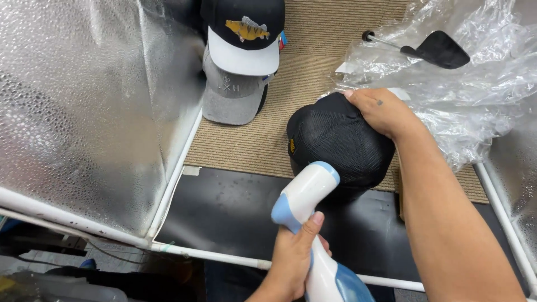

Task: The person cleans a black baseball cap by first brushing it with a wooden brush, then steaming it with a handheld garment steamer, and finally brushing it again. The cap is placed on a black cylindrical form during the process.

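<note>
Head view only. Left hand [291,263] was closed around the neck of a white and blue handheld steamer [307,223], thumb laid up along its front, the other fingers wrapped behind and mostly hidden. Steamer head pointed up and forward at a black mesh-back cap [335,142], its tip just beside the cap's lower rear panel; contact could not be told. Right hand [383,112] lay over the top right of the cap, fingers curled loosely around the crown, palm down, holding it steady rather than pinching. Cap sat at the seam where the tan ribbed carpet [313,67] met a black mat [224,212], inside a white pipe frame [168,184] hung with silver reflective sheeting [84,100].

Step in hand, as a judgement: steaming the back of the cap while the other hand braced it. No steam was visible. Next move would likely call for sweeping the nozzle across the mesh, keeping the bracing fingers out of the steam path, and rotating the cap for the other panels.

Further back stood two stacked caps: a black and white cap [243,33] with a fish emblem over a grey cap [232,92]. Crumpled clear plastic wrap [464,84] lay at right, with a black paddle-shaped tool [436,49] on it.
</note>
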